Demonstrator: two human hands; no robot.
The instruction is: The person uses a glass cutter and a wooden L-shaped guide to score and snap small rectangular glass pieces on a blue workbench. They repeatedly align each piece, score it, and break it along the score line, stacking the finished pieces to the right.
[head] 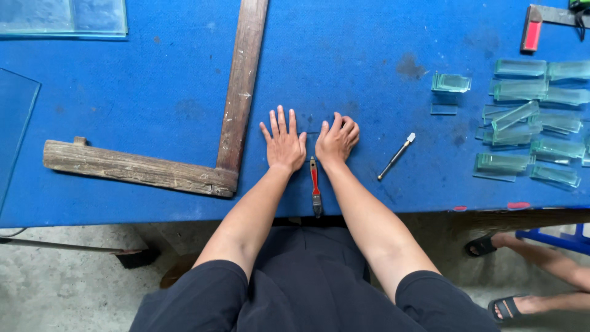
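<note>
Glass piece (pixel 311 136) under both hands at table centre, near the front edge.
Head view: left hand (pixel 284 142) flat, fingers spread, pressing down, grasping nothing; right hand (pixel 337 139) half-curled on the piece's edge. Red-handled pliers (pixel 315 184) lie between the wrists, glass cutter (pixel 396 155) just right, wooden square (pixel 236 92) left. Judgement: keep pressure even, fingers clear of sharp edges.

Bright, even daylight; soft short shadows under the hands. Focus sharp throughout. Faint sheen on glass pieces (pixel 528 117). Slight wide-angle bending at edges.
</note>
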